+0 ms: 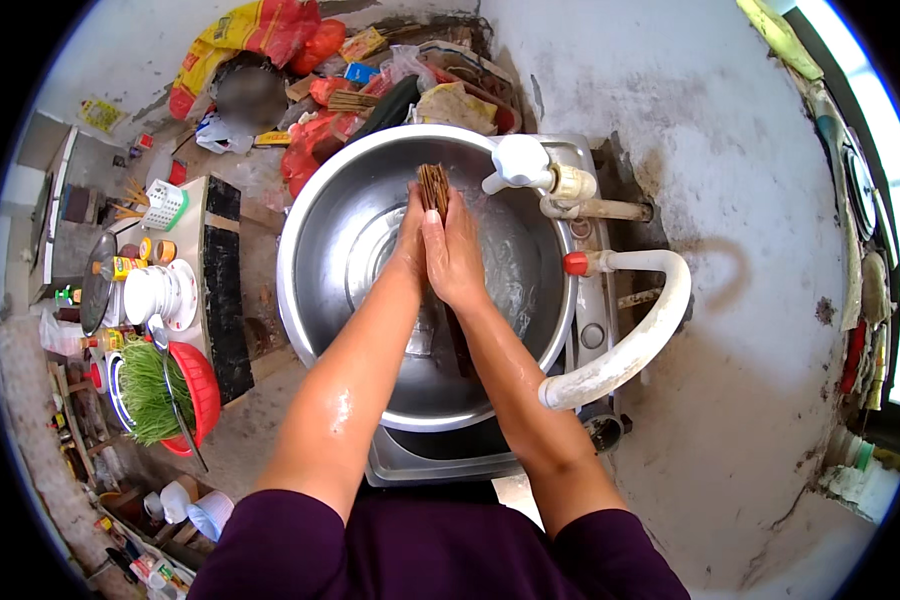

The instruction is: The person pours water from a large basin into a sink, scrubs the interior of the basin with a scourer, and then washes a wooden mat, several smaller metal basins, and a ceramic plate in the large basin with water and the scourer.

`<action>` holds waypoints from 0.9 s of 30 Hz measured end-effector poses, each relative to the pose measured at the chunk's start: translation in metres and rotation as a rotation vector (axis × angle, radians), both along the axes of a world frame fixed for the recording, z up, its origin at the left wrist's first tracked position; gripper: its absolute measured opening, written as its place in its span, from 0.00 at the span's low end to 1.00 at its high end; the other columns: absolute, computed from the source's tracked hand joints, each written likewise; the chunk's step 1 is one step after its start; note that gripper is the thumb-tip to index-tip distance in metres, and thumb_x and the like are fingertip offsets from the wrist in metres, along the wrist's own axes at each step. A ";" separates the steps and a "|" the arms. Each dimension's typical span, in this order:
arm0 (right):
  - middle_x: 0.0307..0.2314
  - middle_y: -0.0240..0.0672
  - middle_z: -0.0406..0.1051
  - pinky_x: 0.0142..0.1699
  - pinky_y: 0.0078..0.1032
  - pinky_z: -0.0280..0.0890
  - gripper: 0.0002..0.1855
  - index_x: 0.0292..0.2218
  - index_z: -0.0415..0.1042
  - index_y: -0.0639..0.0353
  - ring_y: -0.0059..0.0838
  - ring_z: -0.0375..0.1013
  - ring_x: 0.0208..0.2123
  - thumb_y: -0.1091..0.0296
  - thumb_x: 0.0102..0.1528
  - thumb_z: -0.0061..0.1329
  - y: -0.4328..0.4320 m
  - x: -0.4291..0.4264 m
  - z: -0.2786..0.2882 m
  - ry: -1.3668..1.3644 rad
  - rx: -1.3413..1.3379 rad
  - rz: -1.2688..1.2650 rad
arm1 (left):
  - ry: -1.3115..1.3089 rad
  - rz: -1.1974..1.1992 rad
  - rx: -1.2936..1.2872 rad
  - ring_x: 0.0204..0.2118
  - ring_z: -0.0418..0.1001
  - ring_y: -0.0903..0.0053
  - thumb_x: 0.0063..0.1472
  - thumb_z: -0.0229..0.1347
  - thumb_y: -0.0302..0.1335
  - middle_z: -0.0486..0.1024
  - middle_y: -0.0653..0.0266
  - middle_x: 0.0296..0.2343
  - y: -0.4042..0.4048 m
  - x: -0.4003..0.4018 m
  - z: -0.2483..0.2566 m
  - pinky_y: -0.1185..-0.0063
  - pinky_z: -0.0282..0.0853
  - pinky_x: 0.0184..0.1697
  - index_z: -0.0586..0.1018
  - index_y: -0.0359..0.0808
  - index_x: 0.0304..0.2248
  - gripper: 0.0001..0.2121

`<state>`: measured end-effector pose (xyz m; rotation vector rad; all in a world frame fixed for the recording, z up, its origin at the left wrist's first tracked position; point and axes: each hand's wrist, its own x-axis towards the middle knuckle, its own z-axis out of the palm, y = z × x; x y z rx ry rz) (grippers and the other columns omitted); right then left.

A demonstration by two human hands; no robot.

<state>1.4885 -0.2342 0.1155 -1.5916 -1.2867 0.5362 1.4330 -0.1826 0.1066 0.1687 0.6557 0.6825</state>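
Note:
A bundle of thin brown sticks (433, 187) stands out between my palms over a large stainless steel basin (330, 300). My left hand (411, 244) presses on it from the left, and my right hand (451, 251) from the right with its thumb on top. Both hands and forearms look wet. Some clear water (514, 277) lies in the basin's right part. A dark, narrow length, perhaps part of the same bundle, shows between my forearms. The basin rests on a metal sink (390, 465), beside a tap with a white knob (521, 160).
A white pipe (652, 337) curves over the basin's right rim. At left, a table holds stacked white bowls (150, 292), a red colander (202, 390) with green stalks (150, 390) and a ladle across it. Plastic bags (307, 150) and a dark melon-like thing lie behind the basin.

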 end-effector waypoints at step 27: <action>0.32 0.54 0.68 0.43 0.38 0.59 0.29 0.41 0.62 0.67 0.54 0.67 0.35 0.46 0.51 0.38 -0.035 0.021 -0.013 0.009 -0.429 -0.069 | 0.573 0.179 -0.162 0.42 0.67 0.66 0.58 0.31 0.55 0.69 0.57 0.39 -0.052 0.002 -0.015 0.73 0.62 0.45 0.65 0.32 0.46 0.32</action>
